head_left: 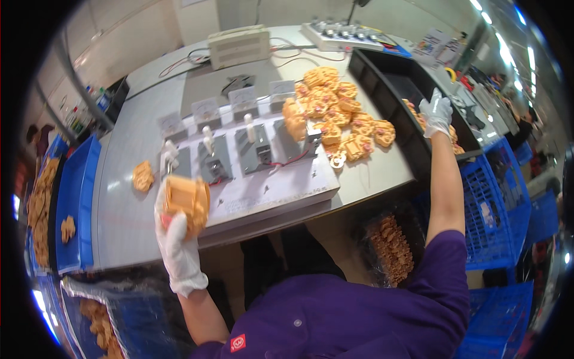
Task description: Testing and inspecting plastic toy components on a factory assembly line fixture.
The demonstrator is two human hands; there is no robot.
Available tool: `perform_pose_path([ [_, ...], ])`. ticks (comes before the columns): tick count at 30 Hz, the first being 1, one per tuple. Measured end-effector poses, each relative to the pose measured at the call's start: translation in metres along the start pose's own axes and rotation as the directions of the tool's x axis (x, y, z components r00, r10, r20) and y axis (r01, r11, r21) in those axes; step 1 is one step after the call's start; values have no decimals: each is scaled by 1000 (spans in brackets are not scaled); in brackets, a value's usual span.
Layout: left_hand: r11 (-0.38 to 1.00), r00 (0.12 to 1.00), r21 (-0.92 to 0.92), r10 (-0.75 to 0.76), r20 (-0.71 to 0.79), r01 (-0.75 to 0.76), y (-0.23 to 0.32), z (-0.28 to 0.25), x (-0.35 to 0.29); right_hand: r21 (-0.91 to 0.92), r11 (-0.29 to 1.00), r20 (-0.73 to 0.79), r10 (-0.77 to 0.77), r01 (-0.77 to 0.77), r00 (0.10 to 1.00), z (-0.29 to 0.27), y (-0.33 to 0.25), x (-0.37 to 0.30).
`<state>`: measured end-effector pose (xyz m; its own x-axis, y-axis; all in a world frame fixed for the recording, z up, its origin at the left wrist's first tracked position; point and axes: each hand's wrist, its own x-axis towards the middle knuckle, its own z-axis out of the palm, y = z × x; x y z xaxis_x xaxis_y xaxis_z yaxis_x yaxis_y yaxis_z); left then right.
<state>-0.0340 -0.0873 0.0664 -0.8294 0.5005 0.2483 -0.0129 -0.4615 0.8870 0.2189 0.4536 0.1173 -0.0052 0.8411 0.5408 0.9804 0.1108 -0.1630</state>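
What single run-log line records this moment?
left hand: holds orange part | right hand: reaching into black bin | orange parts pile: on table

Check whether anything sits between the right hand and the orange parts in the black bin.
Nothing visible does. The right hand reaches over the black bin wall, already down among the orange parts inside.

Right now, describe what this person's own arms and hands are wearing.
Both the left hand and the right hand wear thin white gloves, the left one's cuff bunched at the wrist. The forearms are bare. A purple short-sleeved shirt covers the upper arms, with a small red patch on the left sleeve.
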Motion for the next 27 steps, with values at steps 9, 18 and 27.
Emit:
perform_pose_path([
  [9, 979, 994, 174, 109, -8, -106, 19, 39, 96, 994, -53, -90, -895, 96, 437, -120, -160, -288],
  [18, 383, 827, 735, 309, 469, -560, -27, 32, 145, 921, -317, -138, -809, -227, 571, -53, -224, -366],
  [27, 377, 888, 804, 192, 419, -460, -49, 20, 133, 904, -129, 117, -842, -408, 526, -64, -218, -365],
])
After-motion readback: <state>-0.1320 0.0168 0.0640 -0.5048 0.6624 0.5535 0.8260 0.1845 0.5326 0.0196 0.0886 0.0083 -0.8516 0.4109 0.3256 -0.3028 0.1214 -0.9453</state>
